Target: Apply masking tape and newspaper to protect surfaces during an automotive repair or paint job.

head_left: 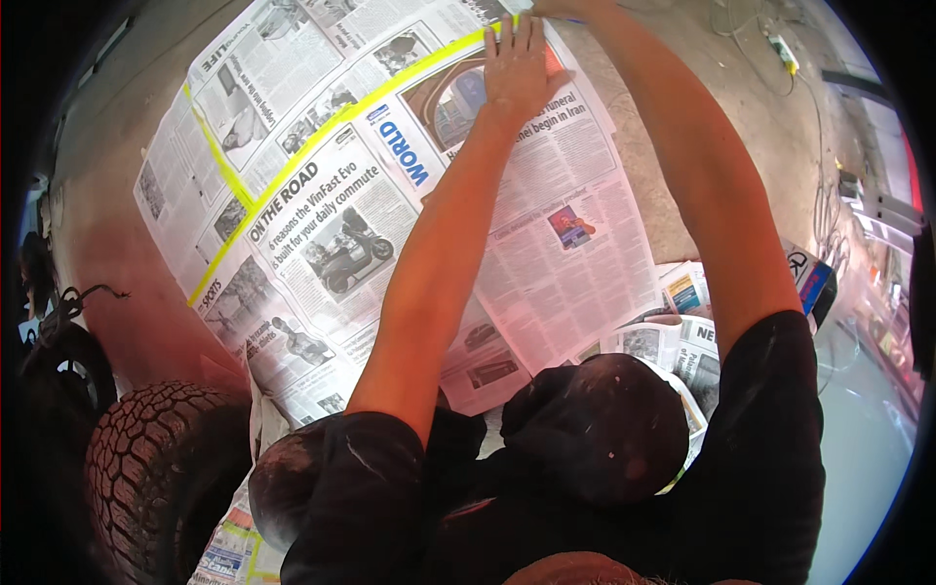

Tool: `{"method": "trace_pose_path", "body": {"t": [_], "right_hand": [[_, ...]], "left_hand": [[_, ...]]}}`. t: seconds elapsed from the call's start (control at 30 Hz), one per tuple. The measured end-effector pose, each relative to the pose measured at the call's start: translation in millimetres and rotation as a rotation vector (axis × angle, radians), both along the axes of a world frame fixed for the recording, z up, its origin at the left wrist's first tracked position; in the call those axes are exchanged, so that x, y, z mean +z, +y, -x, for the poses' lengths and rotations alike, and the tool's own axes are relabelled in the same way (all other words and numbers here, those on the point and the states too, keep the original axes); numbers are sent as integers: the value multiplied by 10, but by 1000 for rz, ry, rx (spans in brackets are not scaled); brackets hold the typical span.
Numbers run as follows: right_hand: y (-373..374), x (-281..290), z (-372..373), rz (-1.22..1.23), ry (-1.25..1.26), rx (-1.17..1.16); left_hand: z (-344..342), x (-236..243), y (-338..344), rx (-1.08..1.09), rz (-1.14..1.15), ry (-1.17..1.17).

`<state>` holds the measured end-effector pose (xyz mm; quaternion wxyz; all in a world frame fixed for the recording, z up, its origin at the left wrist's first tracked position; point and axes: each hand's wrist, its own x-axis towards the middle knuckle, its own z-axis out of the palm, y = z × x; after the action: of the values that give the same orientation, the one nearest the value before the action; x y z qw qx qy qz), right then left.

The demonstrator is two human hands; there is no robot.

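Several newspaper sheets (546, 292) lie spread over the floor in front of my knees, joined into one large piece. A long bright yellow tape strip (341, 119) runs slantwise along a seam between sheets, and a shorter yellow strip (222, 166) branches from it on the left. My left hand (517, 73) lies flat on the paper just below the upper end of the long strip, fingers spread. Close by, my right hand (561, 8) reaches to that same end at the top edge of view; its fingers are mostly cut off, so their grip is hidden.
On the left stands a chunky-treaded tire (146, 458), with another wheel (83, 366) behind it. More loose newspaper (692, 341) lies beside my right knee. A box (809, 278) sits by my right arm, near a pale smooth panel (858, 458). Cords and a power strip (783, 54) lie at the upper right.
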<state>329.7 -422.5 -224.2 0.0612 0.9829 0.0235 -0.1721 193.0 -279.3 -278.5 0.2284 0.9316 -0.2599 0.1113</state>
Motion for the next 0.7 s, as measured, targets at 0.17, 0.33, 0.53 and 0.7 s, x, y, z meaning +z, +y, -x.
{"method": "trace_pose_path", "body": {"t": [0.17, 0.33, 0.53, 0.7], "right_hand": [[-41, -67, -76, -58, 34, 155], [-42, -113, 33, -80, -34, 2], [-416, -135, 196, -346, -247, -474], [-816, -81, 578, -771, -415, -434]], "left_hand": [[-95, 104, -145, 163, -20, 126], [-154, 133, -272, 197, -219, 210], [-179, 278, -221, 137, -342, 244], [-237, 307, -303, 117, -403, 279]]}}
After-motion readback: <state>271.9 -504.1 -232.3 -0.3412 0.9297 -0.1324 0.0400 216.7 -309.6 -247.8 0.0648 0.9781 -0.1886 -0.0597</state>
